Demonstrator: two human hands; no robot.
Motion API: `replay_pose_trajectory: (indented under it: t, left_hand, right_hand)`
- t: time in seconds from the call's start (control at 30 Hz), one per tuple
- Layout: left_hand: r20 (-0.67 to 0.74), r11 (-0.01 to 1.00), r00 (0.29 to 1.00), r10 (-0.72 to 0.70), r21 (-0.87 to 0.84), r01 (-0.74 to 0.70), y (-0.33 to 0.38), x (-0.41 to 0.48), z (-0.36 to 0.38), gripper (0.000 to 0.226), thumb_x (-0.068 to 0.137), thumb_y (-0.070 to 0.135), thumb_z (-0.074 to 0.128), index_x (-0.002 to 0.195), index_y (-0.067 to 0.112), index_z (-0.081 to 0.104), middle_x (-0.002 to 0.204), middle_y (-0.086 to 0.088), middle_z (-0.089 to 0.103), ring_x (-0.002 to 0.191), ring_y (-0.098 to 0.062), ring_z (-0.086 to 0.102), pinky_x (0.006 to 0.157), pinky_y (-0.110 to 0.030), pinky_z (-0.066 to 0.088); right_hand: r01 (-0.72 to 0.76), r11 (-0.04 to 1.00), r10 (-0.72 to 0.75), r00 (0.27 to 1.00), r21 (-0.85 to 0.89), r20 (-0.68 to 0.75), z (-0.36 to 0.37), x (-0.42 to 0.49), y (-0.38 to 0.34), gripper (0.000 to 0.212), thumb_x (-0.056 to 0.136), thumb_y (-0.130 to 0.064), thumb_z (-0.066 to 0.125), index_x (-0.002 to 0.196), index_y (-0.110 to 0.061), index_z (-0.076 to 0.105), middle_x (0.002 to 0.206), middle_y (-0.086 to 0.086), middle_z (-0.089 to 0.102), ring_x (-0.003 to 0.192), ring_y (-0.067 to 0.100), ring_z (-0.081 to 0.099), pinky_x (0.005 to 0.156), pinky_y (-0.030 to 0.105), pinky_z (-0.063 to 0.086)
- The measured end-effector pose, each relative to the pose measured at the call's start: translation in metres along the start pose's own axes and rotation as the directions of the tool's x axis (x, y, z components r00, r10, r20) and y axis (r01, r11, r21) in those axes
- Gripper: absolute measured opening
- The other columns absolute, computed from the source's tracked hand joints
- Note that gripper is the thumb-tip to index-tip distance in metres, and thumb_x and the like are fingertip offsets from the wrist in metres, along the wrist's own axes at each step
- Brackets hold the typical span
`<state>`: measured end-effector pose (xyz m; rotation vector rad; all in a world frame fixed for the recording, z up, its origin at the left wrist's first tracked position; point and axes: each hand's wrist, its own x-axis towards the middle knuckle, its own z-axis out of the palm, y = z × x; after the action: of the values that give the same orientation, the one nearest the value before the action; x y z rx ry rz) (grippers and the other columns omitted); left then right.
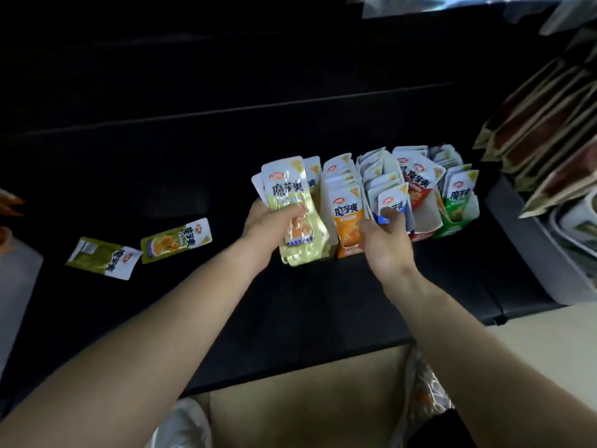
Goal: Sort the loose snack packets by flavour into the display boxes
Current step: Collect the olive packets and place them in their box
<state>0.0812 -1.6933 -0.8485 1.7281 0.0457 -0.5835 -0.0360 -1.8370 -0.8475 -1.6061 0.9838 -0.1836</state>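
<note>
Several display boxes stand in a row on a black surface: a yellow box [303,253], an orange box [347,248], a blue box hidden mostly behind my right hand, a red box [423,221] and a green box [458,221]. My left hand [268,221] grips a stack of yellow packets [286,185] held upright over the yellow box. My right hand [382,234] pinches a blue packet [392,202] at the blue box. Two loose yellow packets [176,240] [103,258] lie flat to the left.
A grey bin [533,250] and brown pouches [549,124] crowd the right side. Orange packets [9,202] and a white object [16,286] sit at the far left edge. The black surface's front edge [290,367] runs below my forearms, with floor beneath.
</note>
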Motion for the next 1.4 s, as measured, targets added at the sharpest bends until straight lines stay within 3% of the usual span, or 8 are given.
replay_pose_trajectory:
  t: [0.23,0.4,0.57,0.7,0.87,1.0,1.23,1.4]
  left_hand:
    - [-0.065,0.962,0.980,0.188,0.215,-0.170,0.002,0.054,0.035,0.043,0.079,0.021,0.078,0.118,0.023,0.060,0.104,0.007,0.072,0.095,-0.012,0.070,0.087,-0.037,0.058]
    - [-0.026,0.893,0.959,0.283,0.372,-0.254,-0.010,0.064,0.048,0.048,0.074,0.028,0.075,0.116,0.031,0.051,0.106,0.013,0.068,0.102,-0.013,0.067,0.091,-0.044,0.057]
    - [0.016,0.831,0.947,0.321,0.474,-0.290,-0.023,0.066,0.052,0.050,0.074,0.030,0.076,0.112,0.035,0.043,0.096,0.021,0.062,0.107,-0.016,0.065,0.103,-0.050,0.047]
    - [0.021,0.728,0.931,0.366,0.617,-0.300,-0.030,0.065,0.046,0.057,0.079,0.027,0.080,0.125,0.021,0.047,0.108,0.010,0.065,0.108,-0.023,0.065,0.103,-0.049,0.046]
    - [0.056,0.676,0.889,0.455,0.627,-0.386,-0.028,0.059,0.037,0.073,0.082,0.018,0.078,0.143,0.026,0.038,0.134,0.003,0.056,0.124,-0.018,0.054,0.104,-0.044,0.048]
    - [0.091,0.453,0.778,0.622,0.768,-0.453,-0.023,0.063,0.019,0.072,0.084,0.019,0.076,0.147,0.022,0.040,0.147,0.001,0.043,0.132,-0.020,0.035,0.107,-0.032,0.041]
    - [-0.045,0.710,0.876,0.481,0.606,-0.358,-0.037,0.056,-0.034,0.061,0.085,0.032,0.076,0.140,0.029,0.049,0.139,0.010,0.048,0.124,-0.012,0.048,0.100,-0.032,0.045]
    - [-0.168,0.777,0.931,0.324,0.609,-0.160,-0.088,0.032,-0.124,0.043,0.089,0.027,0.073,0.129,0.025,0.059,0.126,0.008,0.054,0.113,-0.009,0.057,0.091,-0.026,0.048]
  right_hand:
    - [0.166,0.981,-0.144,0.972,-0.105,0.188,0.020,0.018,0.027,0.033,0.097,-0.018,0.057,0.129,-0.027,0.060,0.106,-0.015,0.060,0.094,0.007,0.061,0.085,0.021,0.047]
    - [0.209,0.969,-0.178,0.960,-0.130,0.216,0.028,0.020,0.039,0.043,0.099,-0.013,0.052,0.137,-0.032,0.055,0.100,-0.024,0.063,0.075,-0.014,0.058,0.068,0.002,0.043]
    - [0.236,0.956,-0.181,0.941,-0.174,0.286,0.027,0.019,0.048,0.053,0.098,-0.015,0.055,0.146,-0.035,0.047,0.136,-0.010,0.058,0.119,0.008,0.055,0.105,0.027,0.045]
    - [0.288,0.936,-0.203,0.911,-0.201,0.359,0.029,0.021,0.049,0.062,0.098,-0.010,0.053,0.151,-0.039,0.038,0.143,-0.009,0.051,0.130,0.011,0.047,0.110,0.031,0.042]
    - [0.289,0.918,-0.174,0.910,-0.273,0.376,0.035,0.027,0.052,0.063,0.098,-0.016,0.056,0.154,-0.033,0.033,0.152,-0.007,0.042,0.138,0.016,0.040,0.115,0.037,0.037]
    - [0.296,0.898,-0.159,0.907,-0.325,0.390,0.039,0.026,0.051,0.063,0.098,-0.023,0.057,0.154,-0.036,0.032,0.153,-0.008,0.038,0.138,0.020,0.041,0.113,0.044,0.039]
    - [0.365,0.828,-0.309,0.930,-0.426,0.196,0.058,0.007,0.029,0.037,0.092,-0.015,0.055,0.127,-0.026,0.058,0.126,-0.004,0.054,0.109,0.022,0.058,0.092,0.041,0.052]
    - [0.489,0.786,-0.318,0.844,-0.378,0.432,0.124,-0.021,0.016,0.029,0.092,-0.019,0.054,0.118,-0.028,0.064,0.115,-0.007,0.061,0.104,0.015,0.062,0.092,0.036,0.052]
